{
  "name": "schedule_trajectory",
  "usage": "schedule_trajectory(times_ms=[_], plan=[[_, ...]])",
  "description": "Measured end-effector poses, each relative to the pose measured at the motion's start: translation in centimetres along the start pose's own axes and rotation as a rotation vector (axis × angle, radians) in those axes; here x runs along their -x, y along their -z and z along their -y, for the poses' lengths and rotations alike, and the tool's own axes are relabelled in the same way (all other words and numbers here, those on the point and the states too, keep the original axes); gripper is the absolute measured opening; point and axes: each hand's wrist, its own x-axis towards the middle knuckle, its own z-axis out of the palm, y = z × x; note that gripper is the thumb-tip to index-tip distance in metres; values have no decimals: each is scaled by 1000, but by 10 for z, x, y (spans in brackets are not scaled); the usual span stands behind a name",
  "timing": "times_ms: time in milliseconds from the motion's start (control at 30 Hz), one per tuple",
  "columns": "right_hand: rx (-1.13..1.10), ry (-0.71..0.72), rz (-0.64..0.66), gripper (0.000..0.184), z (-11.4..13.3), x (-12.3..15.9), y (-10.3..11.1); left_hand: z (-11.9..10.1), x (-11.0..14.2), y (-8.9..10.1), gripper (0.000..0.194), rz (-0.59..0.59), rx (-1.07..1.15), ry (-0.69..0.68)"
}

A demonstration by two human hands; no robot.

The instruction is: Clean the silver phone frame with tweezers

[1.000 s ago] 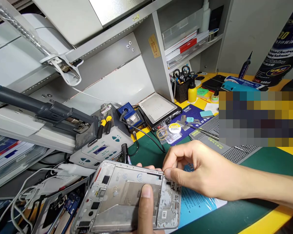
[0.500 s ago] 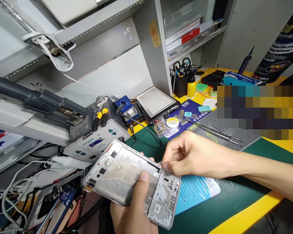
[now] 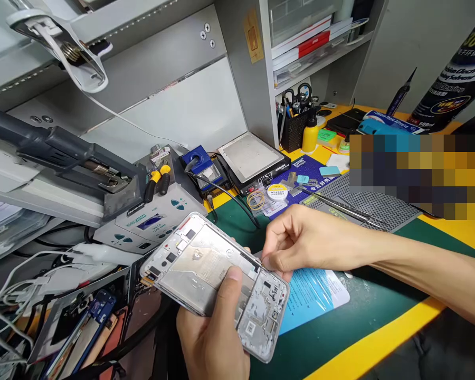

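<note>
Holding the phone frame right up close: the left hand has its thumb flat across the open face and its fingers wrapped round underneath, so a solid grip. The frame sits tilted. Right hand is curled nearly closed, thumb and finger pinched at the frame's long edge; can't tell if there's anything tiny between them.

Just past the frame a blue sheet lies on the green mat covering this part of the yellow tabletop. Off left there's a messy pile of phones with white cables above it. A bit further back is the grey station with yellow-black pliers on top, plus tweezers lying on a grey mat to the right. Behind those, a hot plate, a yellow bottle beside the black tool holder, and a big spray can at far right.
</note>
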Motion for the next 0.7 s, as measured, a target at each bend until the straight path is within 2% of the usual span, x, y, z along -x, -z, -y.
schedule_trajectory(times_ms=[267, 400, 533, 700], plan=[[-35, 16, -25, 6, -2, -2, -2, 2, -3, 4, 33, 80, -26, 3], [-24, 35, -25, 6, -3, -4, -1, 0, -6, 4, 41, 150, -31, 12], [3, 46, 40, 7, -5, -7, 5, -5, -14, 5, 50, 249, -11, 33], [137, 55, 164, 8, -3, -7, 14, -4, -28, 10, 48, 399, -102, 6]])
